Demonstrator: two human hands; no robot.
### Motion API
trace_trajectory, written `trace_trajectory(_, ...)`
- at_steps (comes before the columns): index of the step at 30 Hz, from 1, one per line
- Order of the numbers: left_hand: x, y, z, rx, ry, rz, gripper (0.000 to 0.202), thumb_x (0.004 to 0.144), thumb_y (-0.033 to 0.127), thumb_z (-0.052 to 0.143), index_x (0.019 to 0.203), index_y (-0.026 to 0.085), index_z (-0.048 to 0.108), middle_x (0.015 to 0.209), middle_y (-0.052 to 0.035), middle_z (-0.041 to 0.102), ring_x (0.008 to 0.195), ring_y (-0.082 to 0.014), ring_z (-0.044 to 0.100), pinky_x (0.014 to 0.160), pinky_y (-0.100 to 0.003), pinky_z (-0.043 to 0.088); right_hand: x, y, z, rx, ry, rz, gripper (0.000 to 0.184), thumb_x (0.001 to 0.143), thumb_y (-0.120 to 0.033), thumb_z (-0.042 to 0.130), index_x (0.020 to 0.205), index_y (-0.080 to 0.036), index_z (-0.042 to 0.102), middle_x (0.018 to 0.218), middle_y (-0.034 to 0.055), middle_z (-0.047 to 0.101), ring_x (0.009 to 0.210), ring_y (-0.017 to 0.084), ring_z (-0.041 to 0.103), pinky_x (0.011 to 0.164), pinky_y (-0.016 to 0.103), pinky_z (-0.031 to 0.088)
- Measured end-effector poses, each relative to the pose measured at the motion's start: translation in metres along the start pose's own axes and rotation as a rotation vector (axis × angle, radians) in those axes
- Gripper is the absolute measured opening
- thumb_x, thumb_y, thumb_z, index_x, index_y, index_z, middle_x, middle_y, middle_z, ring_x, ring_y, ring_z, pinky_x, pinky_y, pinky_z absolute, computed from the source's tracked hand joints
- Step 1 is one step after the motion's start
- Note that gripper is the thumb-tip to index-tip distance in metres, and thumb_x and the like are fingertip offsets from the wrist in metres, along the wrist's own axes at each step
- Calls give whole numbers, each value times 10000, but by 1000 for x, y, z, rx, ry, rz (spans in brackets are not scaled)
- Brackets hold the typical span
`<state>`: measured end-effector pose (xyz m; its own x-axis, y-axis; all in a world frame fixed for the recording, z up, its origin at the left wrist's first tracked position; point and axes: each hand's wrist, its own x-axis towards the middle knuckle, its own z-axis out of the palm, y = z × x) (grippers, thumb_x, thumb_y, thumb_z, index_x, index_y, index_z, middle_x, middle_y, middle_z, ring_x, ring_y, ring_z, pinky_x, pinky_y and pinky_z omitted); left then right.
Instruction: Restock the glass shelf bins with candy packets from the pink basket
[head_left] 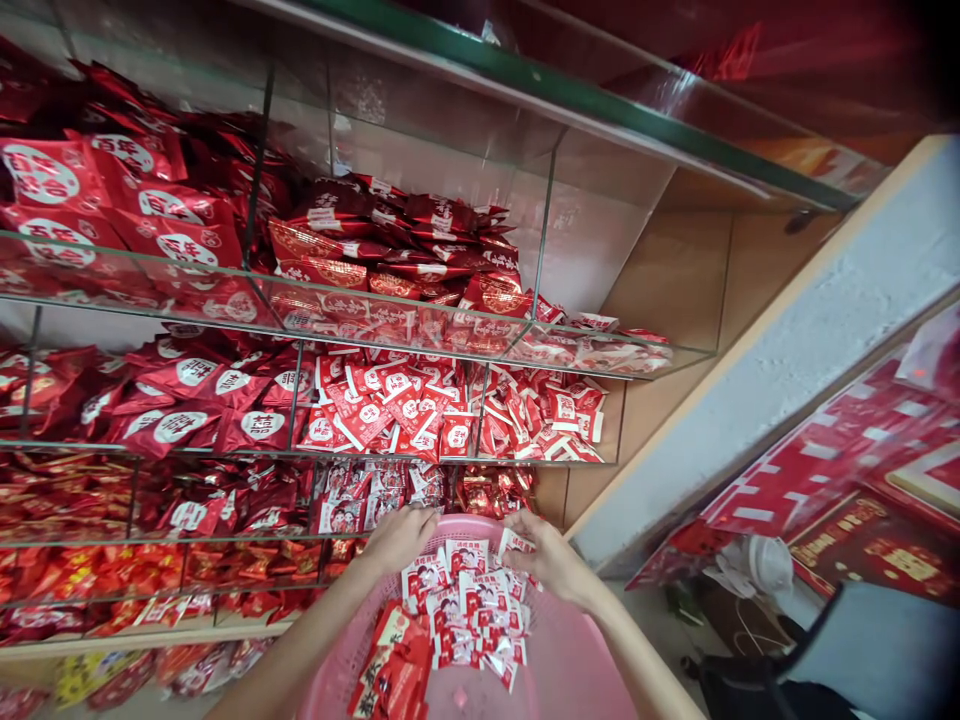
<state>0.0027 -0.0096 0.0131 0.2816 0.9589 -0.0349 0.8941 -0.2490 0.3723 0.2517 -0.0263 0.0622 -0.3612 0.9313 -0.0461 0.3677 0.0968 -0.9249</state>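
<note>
Tiered glass shelving (570, 105) with a green-edged top fills most of the view, backed by pale wood panelling (675, 270). To its right runs a rough white plastered wall (772, 380) with a wooden edge, and red printed banners (817, 480) stand above a pale floor (660, 640).

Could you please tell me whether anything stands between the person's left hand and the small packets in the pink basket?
Nothing visible does. The left hand is at the rim of the pink basket, and the small packets lie just below it inside, with nothing between them.
</note>
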Motion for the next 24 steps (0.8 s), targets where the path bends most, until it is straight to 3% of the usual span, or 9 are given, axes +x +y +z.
trace_trajectory(3,0,1,-1,-23,-6,-10,509,934,460,174,1046,268,631,1035,-41,690,921,-200,641,764,-288,436,3,13,2,-182,-86,0,219,671,-253,664,849,-160,577,823,21,609,812,184,560,743,307,435)
trace_trajectory(12,-2,4,-3,-33,-12,-39,500,931,456,185,1054,274,634,1065,-40,683,946,-203,632,812,-301,427,19,22,6,-230,-176,-36,192,689,-191,625,876,-156,600,845,38,644,798,168,591,747,305,453)
trace_trajectory(18,-2,2,-1,-16,1,-10,502,934,444,174,1064,271,627,1044,-46,686,923,-214,638,773,-308,440,18,38,2,-221,-62,-3,160,693,-200,595,842,-144,603,818,59,658,768,179,603,692,300,471)
trace_trajectory(24,-1,4,-2,-41,-29,-51,490,933,451,187,1074,267,619,1068,-36,679,951,-196,629,810,-293,428,16,38,12,-268,59,-57,104,724,-221,560,799,-177,616,834,51,668,808,197,621,711,306,480)
